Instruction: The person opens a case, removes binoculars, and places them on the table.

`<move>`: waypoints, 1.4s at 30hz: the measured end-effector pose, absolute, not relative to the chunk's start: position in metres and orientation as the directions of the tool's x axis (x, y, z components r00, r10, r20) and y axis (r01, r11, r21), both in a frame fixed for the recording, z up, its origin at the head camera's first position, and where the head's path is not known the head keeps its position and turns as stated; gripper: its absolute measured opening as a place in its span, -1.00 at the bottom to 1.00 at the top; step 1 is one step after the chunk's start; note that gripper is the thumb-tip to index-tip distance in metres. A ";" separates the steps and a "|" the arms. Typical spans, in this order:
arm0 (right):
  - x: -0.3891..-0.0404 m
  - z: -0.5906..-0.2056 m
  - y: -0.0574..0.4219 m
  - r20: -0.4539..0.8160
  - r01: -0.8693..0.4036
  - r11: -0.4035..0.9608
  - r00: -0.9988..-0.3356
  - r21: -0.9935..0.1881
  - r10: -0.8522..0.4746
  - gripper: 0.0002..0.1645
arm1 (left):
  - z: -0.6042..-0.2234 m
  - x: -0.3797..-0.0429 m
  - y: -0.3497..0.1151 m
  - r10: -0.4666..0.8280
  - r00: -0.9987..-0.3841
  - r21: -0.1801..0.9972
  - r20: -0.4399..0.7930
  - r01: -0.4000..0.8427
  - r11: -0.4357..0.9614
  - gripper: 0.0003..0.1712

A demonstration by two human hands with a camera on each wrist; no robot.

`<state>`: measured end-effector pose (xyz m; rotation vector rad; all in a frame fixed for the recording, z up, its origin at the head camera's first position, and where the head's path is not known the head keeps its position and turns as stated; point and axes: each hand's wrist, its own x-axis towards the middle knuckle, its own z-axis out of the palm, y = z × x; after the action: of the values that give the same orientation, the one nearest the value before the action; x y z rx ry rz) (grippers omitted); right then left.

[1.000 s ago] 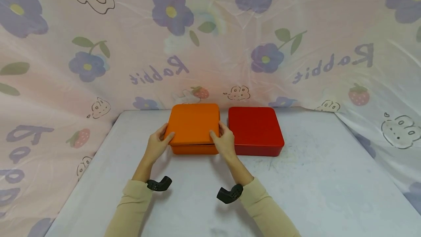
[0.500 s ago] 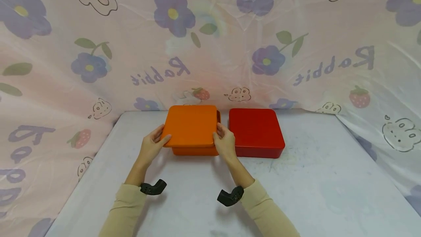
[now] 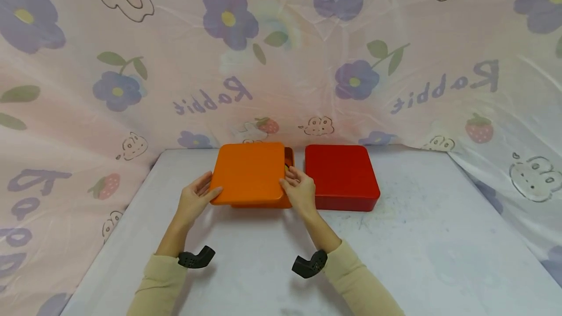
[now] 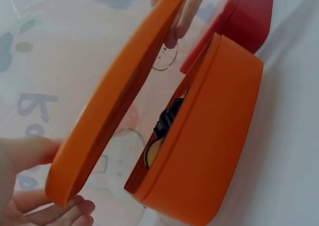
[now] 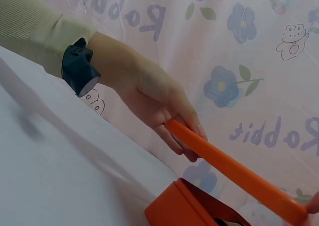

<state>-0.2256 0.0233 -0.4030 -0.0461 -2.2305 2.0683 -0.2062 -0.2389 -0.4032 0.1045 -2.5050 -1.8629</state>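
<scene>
A flat square orange lid (image 3: 250,172) is held above an orange box (image 4: 209,131). My left hand (image 3: 193,201) pinches the lid's left side, thumb on top and fingers beneath. At its right side, my right hand (image 3: 300,194) grips it the same way. In the left wrist view a gap separates lid and box, and a black object (image 4: 167,118) with something tan shows inside the box. From the head view, the lid sits left of the box and covers most of it, leaving a strip of the interior visible on the right.
A red box (image 3: 342,172) with a flat red top stands just right of the orange one, close to my right hand. Both boxes are on a white table (image 3: 417,238), near its back edge. Behind hangs a patterned cloth (image 3: 290,62).
The lid has come up off the orange box and shifted left and toward me, with both hands holding it. Part of the box's inside is now exposed. The red box stays put.
</scene>
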 end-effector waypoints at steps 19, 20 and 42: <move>-0.220 -0.407 0.022 -0.079 0.079 0.091 -0.997 -0.993 0.004 -0.45 | -0.403 -0.195 -0.251 -0.217 -0.969 0.930 -0.114 -0.181 0.319 -0.34; -0.220 -0.407 0.022 -0.089 0.088 0.093 -0.996 -0.992 -0.005 -0.46 | -0.403 -0.194 -0.252 -0.232 -0.966 0.931 -0.117 -0.189 0.313 -0.35; -0.210 -0.415 0.008 -0.149 0.144 0.043 -0.979 -0.989 -0.140 -0.41 | -0.408 -0.181 -0.281 -0.278 -0.953 0.896 -0.123 -0.227 0.381 -0.33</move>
<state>-0.2105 0.0082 -0.4147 -0.0046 -2.4059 2.3272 -0.1808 -0.2810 -0.4076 0.4701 -2.5704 -1.6568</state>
